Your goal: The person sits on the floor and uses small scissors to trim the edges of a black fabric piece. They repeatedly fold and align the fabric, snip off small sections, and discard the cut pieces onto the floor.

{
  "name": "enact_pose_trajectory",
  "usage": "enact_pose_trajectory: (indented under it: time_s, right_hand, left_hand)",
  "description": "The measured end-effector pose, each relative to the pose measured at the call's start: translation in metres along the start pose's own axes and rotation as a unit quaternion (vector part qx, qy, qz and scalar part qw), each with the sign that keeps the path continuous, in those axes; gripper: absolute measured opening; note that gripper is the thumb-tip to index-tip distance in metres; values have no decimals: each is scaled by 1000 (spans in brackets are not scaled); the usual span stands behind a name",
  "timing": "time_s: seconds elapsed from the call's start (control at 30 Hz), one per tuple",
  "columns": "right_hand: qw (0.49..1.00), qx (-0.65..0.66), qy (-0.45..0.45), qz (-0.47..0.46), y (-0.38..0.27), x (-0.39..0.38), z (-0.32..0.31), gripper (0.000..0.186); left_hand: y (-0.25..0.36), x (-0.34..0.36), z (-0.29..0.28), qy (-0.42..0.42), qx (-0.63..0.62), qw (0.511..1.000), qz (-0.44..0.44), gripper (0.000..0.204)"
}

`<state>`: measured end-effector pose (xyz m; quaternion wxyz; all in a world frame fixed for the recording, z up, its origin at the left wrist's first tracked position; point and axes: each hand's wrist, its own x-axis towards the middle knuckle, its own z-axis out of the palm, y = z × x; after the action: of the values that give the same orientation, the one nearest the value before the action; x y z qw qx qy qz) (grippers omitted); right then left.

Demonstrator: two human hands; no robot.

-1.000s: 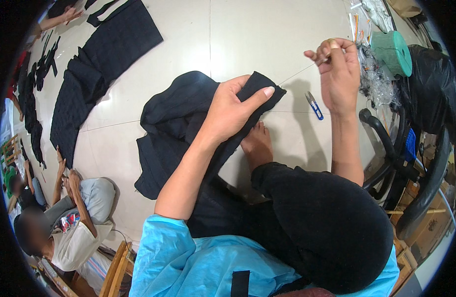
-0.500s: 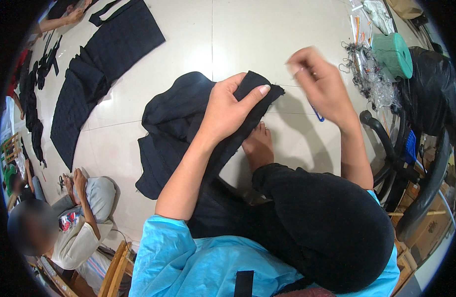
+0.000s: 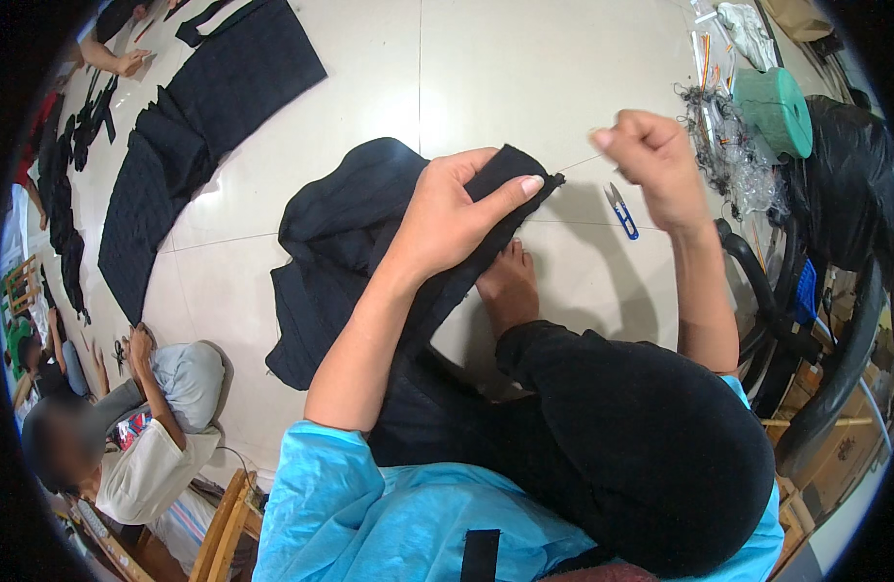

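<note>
Black cloth point(image 3: 345, 209) lies over my lap and the floor, and my left hand point(image 3: 452, 213) grips a folded part of it near one corner. The left thumb presses on top, close to a frayed edge. From that edge a thin dark thread point(image 3: 580, 165) runs up to the right, where my right hand point(image 3: 655, 165) is closed in a pinch with the thread leading into its fingers. Below the right hand, blue-handled thread snips point(image 3: 622, 211) rest on the tiles, apart from both hands.
A long black fabric piece point(image 3: 214, 126) lies at upper left. At right stand a green roll point(image 3: 772, 112), tangled thread scraps point(image 3: 728, 145), a black plastic bag point(image 3: 849, 184) and curved black tubing point(image 3: 825, 407). A co-worker point(image 3: 156, 456) sits at lower left near a wooden frame point(image 3: 224, 529).
My right hand has moved slightly right and down, its fingers closing, with a thread now visible between it and the cloth. The snips have come into fuller view. The left hand has shifted slightly.
</note>
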<state>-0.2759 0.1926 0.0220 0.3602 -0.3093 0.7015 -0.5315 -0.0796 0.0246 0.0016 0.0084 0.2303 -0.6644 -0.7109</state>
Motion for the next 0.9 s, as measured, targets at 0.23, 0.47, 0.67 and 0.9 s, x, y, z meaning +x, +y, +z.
enact_pose_trajectory:
  time_s: [0.23, 0.47, 0.67, 0.9]
  right_hand:
    - [981, 130, 134, -47, -33, 4, -71, 30]
    - [953, 170, 193, -159, -37, 16, -29, 23]
    - [866, 483, -128, 18, -28, 20, -17, 25]
    - [919, -313, 16, -240, -25, 5, 27, 36]
  left_hand:
    - [2, -1, 2, -2, 9, 1000, -4, 34]
    - [-9, 1, 7, -18, 16, 1000, 4, 28]
    - [-13, 3, 10, 18, -33, 998, 54, 29]
    - [-12, 3, 5, 24, -40, 997, 58, 24]
